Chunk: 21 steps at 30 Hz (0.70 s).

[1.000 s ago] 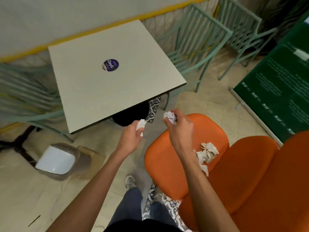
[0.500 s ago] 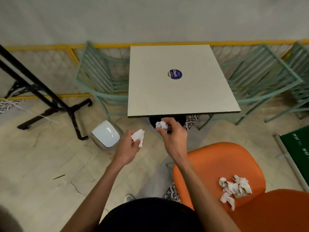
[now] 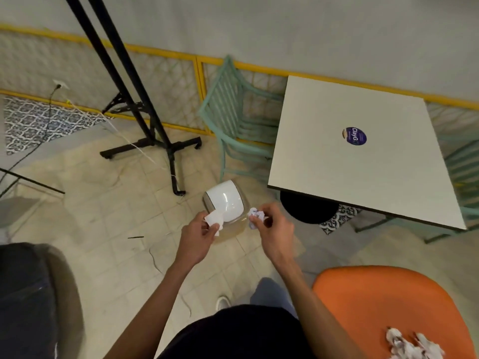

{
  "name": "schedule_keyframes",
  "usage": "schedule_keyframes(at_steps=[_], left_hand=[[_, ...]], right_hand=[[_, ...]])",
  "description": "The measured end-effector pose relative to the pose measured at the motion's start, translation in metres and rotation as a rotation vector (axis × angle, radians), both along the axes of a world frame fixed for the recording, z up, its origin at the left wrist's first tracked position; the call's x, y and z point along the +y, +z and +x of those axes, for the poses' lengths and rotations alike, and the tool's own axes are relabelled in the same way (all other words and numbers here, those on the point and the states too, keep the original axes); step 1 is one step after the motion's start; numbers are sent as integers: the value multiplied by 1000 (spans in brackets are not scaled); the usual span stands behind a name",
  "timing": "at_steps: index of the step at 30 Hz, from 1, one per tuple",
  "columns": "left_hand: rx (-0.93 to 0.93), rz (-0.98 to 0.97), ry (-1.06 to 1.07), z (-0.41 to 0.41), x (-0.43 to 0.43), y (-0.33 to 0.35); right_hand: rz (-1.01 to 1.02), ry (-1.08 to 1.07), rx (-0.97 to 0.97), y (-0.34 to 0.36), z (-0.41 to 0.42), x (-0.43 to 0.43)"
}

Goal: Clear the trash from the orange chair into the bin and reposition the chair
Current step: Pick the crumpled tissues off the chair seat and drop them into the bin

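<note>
A small bin with a white domed lid stands on the tiled floor, straight ahead. My left hand holds a white paper scrap over the bin's near left edge. My right hand grips a crumpled paper ball at the bin's near right edge. The orange chair is at the lower right, and several crumpled paper pieces lie on its seat near the frame's bottom edge.
A square pale table with a round blue sticker stands right of the bin on a black base. Teal slatted chairs flank it. A black stand with wheeled feet rises at the left. A dark object fills the lower left.
The view has swung left, so the bin now lies straight ahead and the chair sits at the right edge. Both hands, still holding paper, have reached the bin's near edge.
</note>
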<state>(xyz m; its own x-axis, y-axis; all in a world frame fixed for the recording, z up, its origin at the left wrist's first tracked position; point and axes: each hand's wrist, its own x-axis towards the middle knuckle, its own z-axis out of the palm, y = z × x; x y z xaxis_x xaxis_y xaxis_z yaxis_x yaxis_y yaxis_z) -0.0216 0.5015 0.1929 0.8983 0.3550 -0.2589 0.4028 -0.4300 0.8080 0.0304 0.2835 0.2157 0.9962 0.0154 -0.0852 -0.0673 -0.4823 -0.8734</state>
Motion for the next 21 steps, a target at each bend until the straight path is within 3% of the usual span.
schedule_keyframes(at_steps=[13, 21], left_hand=[[158, 96, 126, 73, 1, -67], [223, 72, 316, 120, -12, -107]], right_hand=[[-261, 239, 122, -96, 122, 35], [-256, 404, 286, -174, 180, 50]])
